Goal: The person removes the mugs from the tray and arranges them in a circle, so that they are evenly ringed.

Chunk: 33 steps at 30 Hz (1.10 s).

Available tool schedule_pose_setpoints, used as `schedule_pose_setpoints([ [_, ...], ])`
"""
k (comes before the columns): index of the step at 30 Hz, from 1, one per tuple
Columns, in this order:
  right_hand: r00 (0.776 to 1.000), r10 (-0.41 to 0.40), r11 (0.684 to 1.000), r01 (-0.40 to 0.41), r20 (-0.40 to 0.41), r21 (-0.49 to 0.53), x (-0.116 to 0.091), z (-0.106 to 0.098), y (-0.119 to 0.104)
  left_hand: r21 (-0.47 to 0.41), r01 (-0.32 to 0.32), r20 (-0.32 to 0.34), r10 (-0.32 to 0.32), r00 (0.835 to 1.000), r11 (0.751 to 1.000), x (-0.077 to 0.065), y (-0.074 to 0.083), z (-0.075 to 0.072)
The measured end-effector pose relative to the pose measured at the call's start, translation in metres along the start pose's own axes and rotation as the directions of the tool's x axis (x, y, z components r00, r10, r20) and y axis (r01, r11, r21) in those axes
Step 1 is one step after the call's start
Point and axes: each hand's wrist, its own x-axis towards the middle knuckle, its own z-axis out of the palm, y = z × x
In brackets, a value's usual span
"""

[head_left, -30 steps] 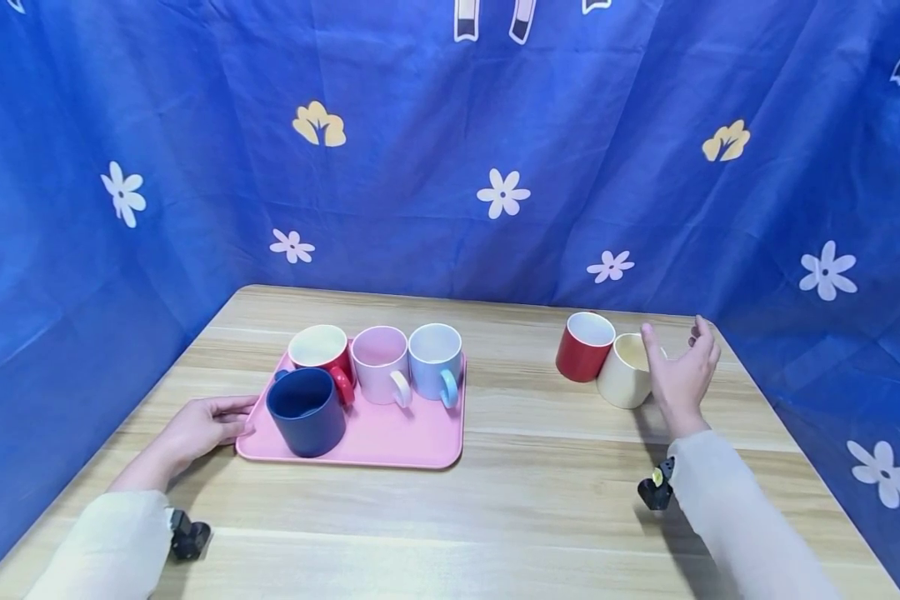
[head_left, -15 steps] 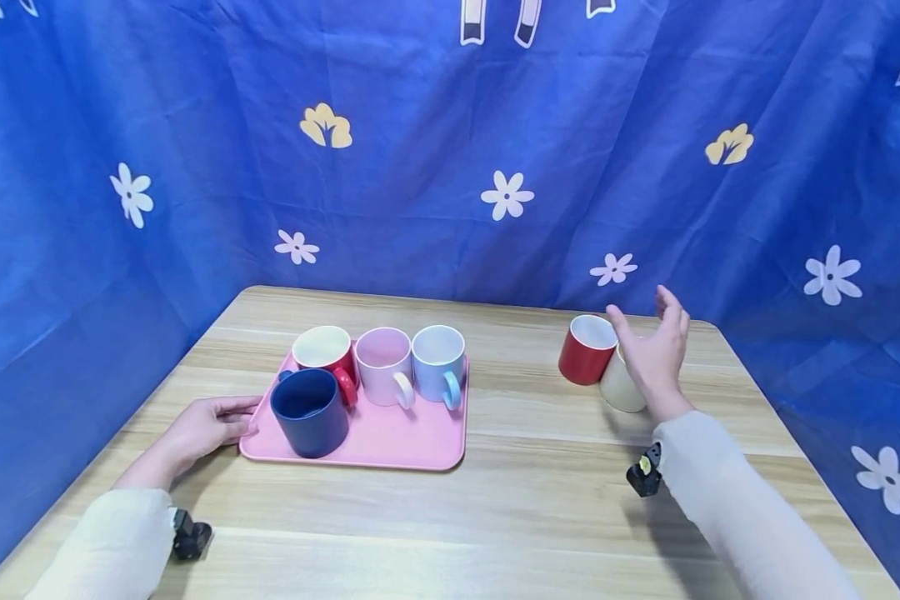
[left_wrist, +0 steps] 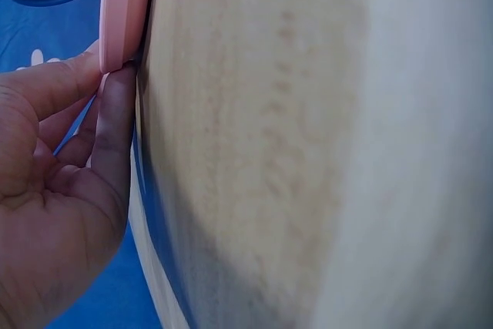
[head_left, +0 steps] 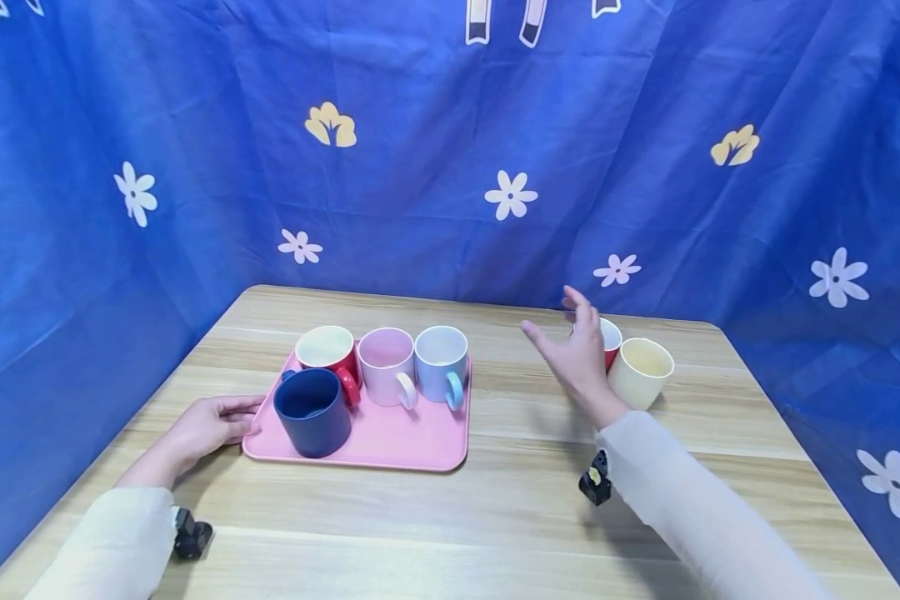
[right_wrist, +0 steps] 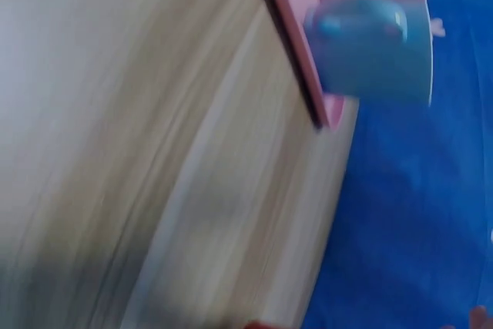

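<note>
My left hand (head_left: 204, 435) pinches the left edge of a pink tray (head_left: 401, 433); the left wrist view shows the thumb above the tray's rim (left_wrist: 123, 21) and fingers against its underside. On the tray stand a navy mug (head_left: 315, 425), a red mug (head_left: 328, 350) partly behind it, a pink mug (head_left: 384, 383) with a white handle and a light blue mug (head_left: 437, 375). My right hand (head_left: 581, 358) hovers above the table with fingers spread, holding nothing. Behind it, a second red mug (head_left: 611, 335) is partly hidden, beside a cream mug (head_left: 637, 377).
The wooden table (head_left: 390, 533) lies between the tray and the two mugs at the right. A blue patterned curtain (head_left: 412, 150) hangs along the back and both sides. The light blue mug (right_wrist: 370, 52) is near the tray's right rim.
My right hand has moved left, from beside the cream mug, across it, to in front of the right-hand red mug. The left hand stays on the tray edge; the mugs keep their places.
</note>
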Motion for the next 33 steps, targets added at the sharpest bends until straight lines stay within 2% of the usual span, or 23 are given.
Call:
schedule_pose_setpoints([
  [10,0.983,0.004,0.997,-0.017,0.181,0.07,-0.019,0.046,-0.03,-0.01,-0.019,0.002,0.019,1.0,1.0,0.001,-0.001,0.0],
  [22,0.943,-0.107,0.988,0.066,0.314,0.137,-0.048,0.091,-0.066,-0.03,-0.014,0.006,0.014,1.0,0.999,0.004,0.001,0.0],
  [29,0.911,-0.118,0.976,0.034,0.394,0.213,-0.066,0.114,-0.085,-0.046,-0.007,0.005,0.007,1.0,0.999,0.003,0.001,-0.001],
  [33,0.894,-0.097,0.977,0.002,0.437,0.213,-0.077,0.127,-0.095,-0.044,0.001,0.009,-0.001,1.0,0.999,0.002,0.0,-0.002],
])
